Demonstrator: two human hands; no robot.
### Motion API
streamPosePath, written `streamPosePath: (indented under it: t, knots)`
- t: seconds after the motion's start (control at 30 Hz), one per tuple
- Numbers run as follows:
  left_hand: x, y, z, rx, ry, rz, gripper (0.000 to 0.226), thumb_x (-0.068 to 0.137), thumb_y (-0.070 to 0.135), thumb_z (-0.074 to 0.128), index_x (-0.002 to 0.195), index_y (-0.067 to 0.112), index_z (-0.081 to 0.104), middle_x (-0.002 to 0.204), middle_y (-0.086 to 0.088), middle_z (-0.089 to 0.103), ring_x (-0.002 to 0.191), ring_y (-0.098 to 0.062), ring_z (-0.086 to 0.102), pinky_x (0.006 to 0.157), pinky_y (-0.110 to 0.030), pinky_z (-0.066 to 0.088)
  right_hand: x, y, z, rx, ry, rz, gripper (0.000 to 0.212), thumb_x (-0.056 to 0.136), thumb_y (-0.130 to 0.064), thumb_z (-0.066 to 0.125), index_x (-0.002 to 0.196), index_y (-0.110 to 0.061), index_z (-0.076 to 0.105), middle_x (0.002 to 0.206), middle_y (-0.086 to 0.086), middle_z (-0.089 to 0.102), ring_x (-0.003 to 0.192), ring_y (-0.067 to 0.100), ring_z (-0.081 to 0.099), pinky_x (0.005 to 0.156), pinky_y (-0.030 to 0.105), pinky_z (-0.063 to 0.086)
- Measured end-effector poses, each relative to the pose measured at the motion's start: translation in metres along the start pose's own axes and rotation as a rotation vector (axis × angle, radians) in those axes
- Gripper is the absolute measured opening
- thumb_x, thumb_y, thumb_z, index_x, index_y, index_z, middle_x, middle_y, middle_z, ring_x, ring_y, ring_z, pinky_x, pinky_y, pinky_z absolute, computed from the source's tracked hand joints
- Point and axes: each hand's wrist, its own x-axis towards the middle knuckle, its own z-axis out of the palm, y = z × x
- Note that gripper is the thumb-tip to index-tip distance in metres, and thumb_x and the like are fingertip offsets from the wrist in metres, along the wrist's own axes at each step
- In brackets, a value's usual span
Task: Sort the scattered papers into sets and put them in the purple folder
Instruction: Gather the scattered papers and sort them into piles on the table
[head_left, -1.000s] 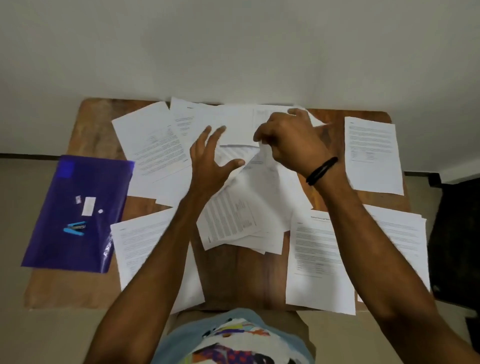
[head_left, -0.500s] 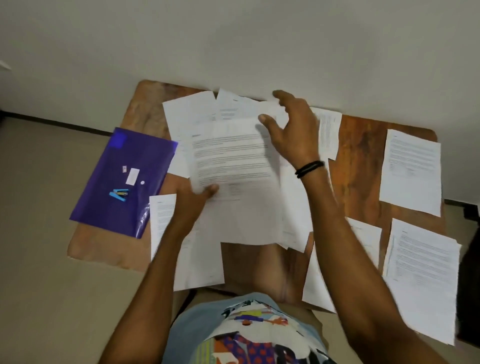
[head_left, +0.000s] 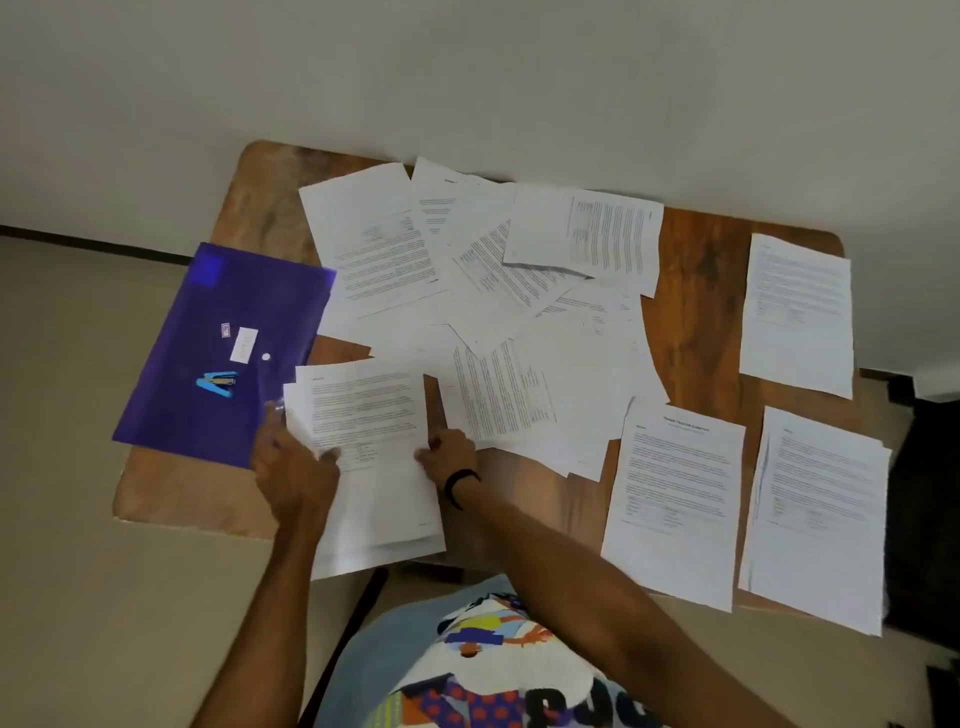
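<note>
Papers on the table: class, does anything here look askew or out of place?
Yes. The middle heap is askew: sheets overlap at clashing angles, unlike the three neater sets on the right. The purple folder juts past the table's left edge, a blue stapler resting on it.

A single wide-angle view from the person's head looks forward and steeply down onto the wooden table (head_left: 691, 291). The table fills the middle of the frame at arm's reach, its far edge sloping down to the right. The wall (head_left: 467, 78) fills the top, the floor (head_left: 78, 467) the left, and the person's shirt (head_left: 493, 649) the bottom edge.
</note>
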Motion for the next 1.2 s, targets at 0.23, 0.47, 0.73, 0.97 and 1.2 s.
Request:
streamPosePath:
  t: [0.23, 0.47, 0.73, 0.97, 1.2]
  knots:
    - [-0.024, 0.012, 0.062, 0.363, -0.486, 0.174, 0.105, 0.082, 0.056, 0.072, 0.159, 0.031, 0.004, 0.166, -0.010, 0.000, 0.151, -0.039, 0.007, 0.119, -0.057, 0.020, 0.020, -0.005, -0.015, 0.005, 0.125, 0.024, 0.022, 0.094, -0.024, 0.061, 0.079, -0.009, 0.064, 0.074, 0.004, 0.062, 0.072, 0.019, 0.059, 0.068, 0.031, 0.053]
    - [-0.018, 0.015, 0.070, 0.364, -0.453, 0.193, 0.108, 0.079, 0.056, 0.074, 0.158, 0.033, 0.004, 0.166, -0.009, 0.000, 0.151, -0.039, 0.006, 0.117, -0.059, 0.021, 0.076, -0.016, -0.101, 0.327, 0.351, 0.180, 0.028, 0.098, -0.021, 0.055, 0.081, -0.002, 0.068, 0.079, 0.008, 0.061, 0.077, 0.022, 0.062, 0.070, 0.030, 0.052]
    - [-0.006, 0.009, 0.071, 0.340, -0.508, 0.164, 0.100, 0.081, 0.046, 0.076, 0.158, 0.033, 0.013, 0.166, -0.008, 0.004, 0.150, -0.037, 0.008, 0.114, -0.062, 0.027, 0.121, -0.050, -0.137, 0.777, 0.191, 0.249, 0.032, 0.094, -0.028, 0.065, 0.117, -0.006, 0.059, 0.119, 0.017, 0.065, 0.101, 0.028, 0.067, 0.094, 0.040, 0.057]
    - [0.017, 0.029, 0.065, -0.039, -0.362, 0.071, 0.062, 0.090, 0.034, 0.072, 0.144, 0.018, 0.047, 0.150, -0.013, 0.045, 0.136, -0.037, 0.044, 0.114, -0.055, 0.032, 0.088, -0.040, -0.124, 0.958, 0.191, 0.323, 0.023, 0.090, 0.002, 0.058, 0.112, 0.000, 0.051, 0.097, 0.018, 0.060, 0.061, 0.021, 0.056, 0.045, 0.026, 0.051]
    - [0.032, 0.086, 0.060, -0.601, -0.543, -0.212, 0.061, 0.085, 0.072, 0.056, 0.124, 0.025, 0.058, 0.113, 0.000, 0.069, 0.099, -0.022, 0.069, 0.086, -0.040, 0.058, 0.014, 0.095, -0.122, 0.095, -0.104, 0.327, 0.031, 0.093, -0.005, 0.057, 0.072, -0.025, 0.047, 0.076, -0.004, 0.050, 0.064, 0.006, 0.048, 0.044, 0.009, 0.045]
